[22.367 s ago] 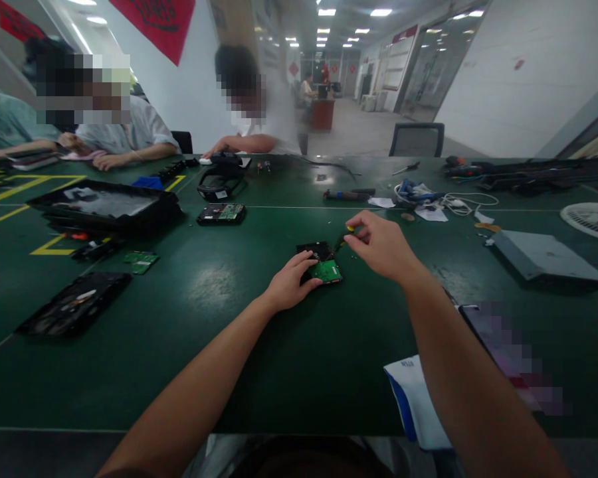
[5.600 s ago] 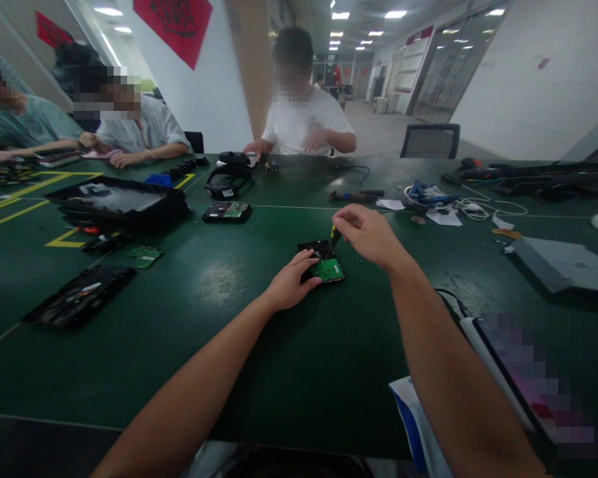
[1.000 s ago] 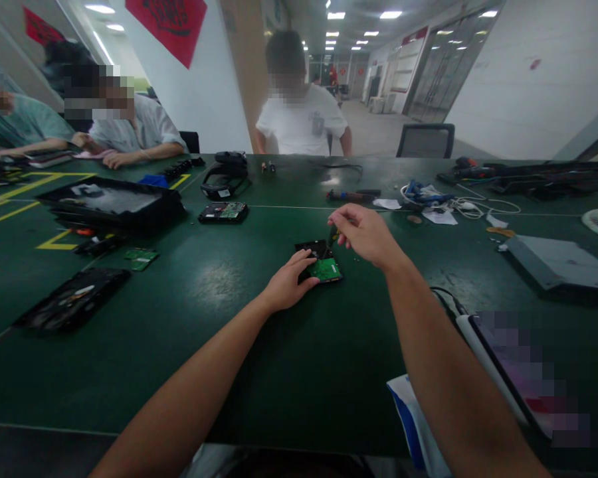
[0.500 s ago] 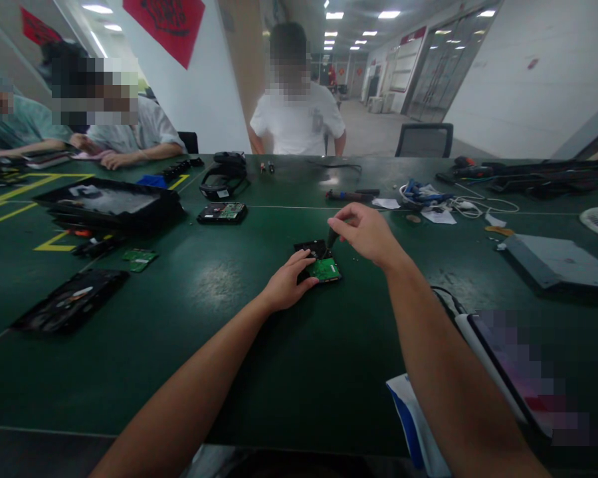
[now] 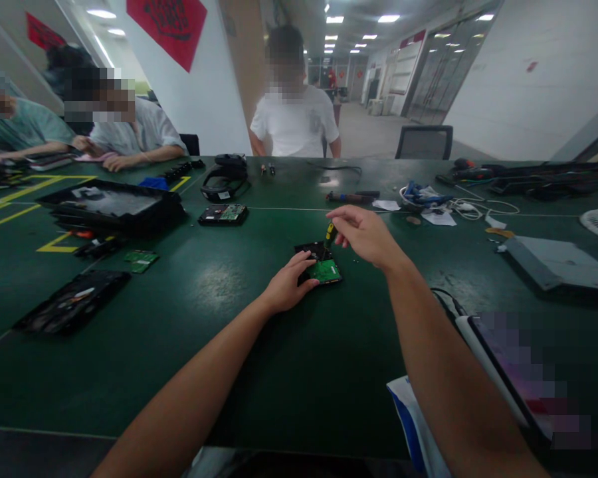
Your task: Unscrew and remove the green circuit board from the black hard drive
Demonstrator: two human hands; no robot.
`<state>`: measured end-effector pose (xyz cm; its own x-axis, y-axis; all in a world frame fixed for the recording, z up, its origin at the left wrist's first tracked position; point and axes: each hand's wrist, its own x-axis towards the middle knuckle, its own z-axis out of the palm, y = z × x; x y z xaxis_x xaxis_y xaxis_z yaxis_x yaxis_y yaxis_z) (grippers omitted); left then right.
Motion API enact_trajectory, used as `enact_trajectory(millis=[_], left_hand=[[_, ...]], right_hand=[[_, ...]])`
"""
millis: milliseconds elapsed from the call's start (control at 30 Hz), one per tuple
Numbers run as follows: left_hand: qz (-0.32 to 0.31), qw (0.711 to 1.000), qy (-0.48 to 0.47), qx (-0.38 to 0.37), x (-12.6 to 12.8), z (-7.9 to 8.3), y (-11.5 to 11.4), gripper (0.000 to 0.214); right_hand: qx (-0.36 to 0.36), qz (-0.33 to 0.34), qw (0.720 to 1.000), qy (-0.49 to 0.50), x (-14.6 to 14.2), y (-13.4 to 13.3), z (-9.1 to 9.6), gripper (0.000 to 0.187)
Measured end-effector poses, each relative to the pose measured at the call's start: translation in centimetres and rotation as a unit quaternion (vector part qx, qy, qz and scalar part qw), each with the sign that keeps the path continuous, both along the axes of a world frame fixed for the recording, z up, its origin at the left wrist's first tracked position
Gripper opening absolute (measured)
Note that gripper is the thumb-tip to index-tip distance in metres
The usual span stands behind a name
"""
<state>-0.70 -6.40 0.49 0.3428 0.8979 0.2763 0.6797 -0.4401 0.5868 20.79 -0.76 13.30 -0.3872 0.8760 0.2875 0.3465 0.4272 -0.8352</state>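
A black hard drive point(image 5: 319, 249) with a green circuit board point(image 5: 327, 270) lies on the dark green table in front of me. My left hand point(image 5: 290, 284) grips its left side, fingers over the top and thumb at the near edge. Above the drive, my right hand point(image 5: 363, 234) holds a yellow-and-black screwdriver point(image 5: 329, 235) by the top of its handle. The screwdriver stands nearly upright with its tip down at the drive; the exact contact point is too small to make out. A few tiny screws point(image 5: 355, 261) lie to the right of the drive.
Another hard drive point(image 5: 223, 214) sits beyond, near a black headset point(image 5: 225, 178). Leftward are black trays point(image 5: 112, 206), a loose green board point(image 5: 141, 260) and a black panel point(image 5: 72, 302). A tablet point(image 5: 508, 372) and a grey metal case point(image 5: 561, 262) lie right. People sit across the table.
My right hand's fingers have shifted around the screwdriver, and more of its yellow handle shows. My left hand and the hard drive stay in place.
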Motion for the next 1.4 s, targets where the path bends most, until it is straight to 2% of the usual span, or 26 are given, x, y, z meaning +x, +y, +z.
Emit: enact_trajectory(millis=[233,433,667,1000,1200,1333,1400], left_hand=[[0.003,1.000,-0.001,-0.003,0.01,0.08,-0.08,0.054],[0.003,1.000,-0.003,-0.002,0.02,0.05,-0.02,0.054],[0.006,1.000,0.001,-0.003,-0.03,-0.07,0.07,0.055],[0.005,1.000,-0.001,-0.002,-0.05,-0.02,0.00,0.055],[0.003,1.000,-0.001,0.000,-0.02,-0.01,0.01,0.055],[0.002,1.000,-0.003,0.002,-0.02,-0.10,0.11,0.055],[0.002,1.000,-0.002,0.002,-0.02,-0.10,0.12,0.055]], right_hand=[[0.046,-0.054,0.997,-0.040,0.44,0.36,-0.40,0.023],[0.062,-0.022,0.998,-0.020,0.23,0.33,-0.44,0.019],[-0.003,-0.012,1.000,-0.002,0.01,0.19,-0.20,0.023],[0.042,-0.068,0.996,-0.045,0.14,0.24,-0.47,0.024],[0.029,-0.011,0.999,-0.023,-0.18,0.00,-0.21,0.024],[-0.011,-0.003,1.000,-0.006,-0.35,-0.10,-0.08,0.025],[-0.008,0.005,1.000,-0.004,-0.29,-0.09,-0.11,0.025]])
